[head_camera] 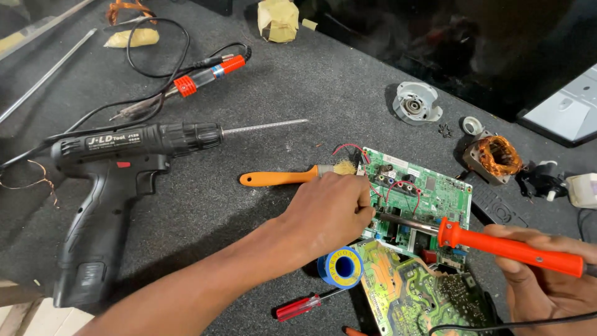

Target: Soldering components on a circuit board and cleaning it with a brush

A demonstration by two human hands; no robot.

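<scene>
Black plastic marked the far left of the dark grey worktop (298, 93), where a cordless drill (106, 186) was laid on its side, its long bit pointed right. Behind it, toward the far edge, a second soldering iron (186, 84) with a red and clear handle was seen among black cable loops. Just right of the drill bit, an orange-handled brush (292, 176) was laid flat, its bristles touching the edge of a green circuit board (429, 193).

The left hand (329, 211) was reached in from the near edge, its fingers curled down and pinched together at the board's left side; what was pinched could not be made out. A blue spool of solder wire (341, 266) was set just below that hand, and a red-handled screwdriver (301, 307) was laid near the front edge. A second board (416, 295), yellow-green with traces, was overlapped against the first.

An orange-handled soldering iron (497, 244) was gripped in the closed right hand (547, 283) at the right edge, its metal tip brought onto the green board beside the left fingers. Farther back on the right, a grey motor housing (415, 102) and a copper-wound stator (494, 157) were set well apart from the hands.
</scene>
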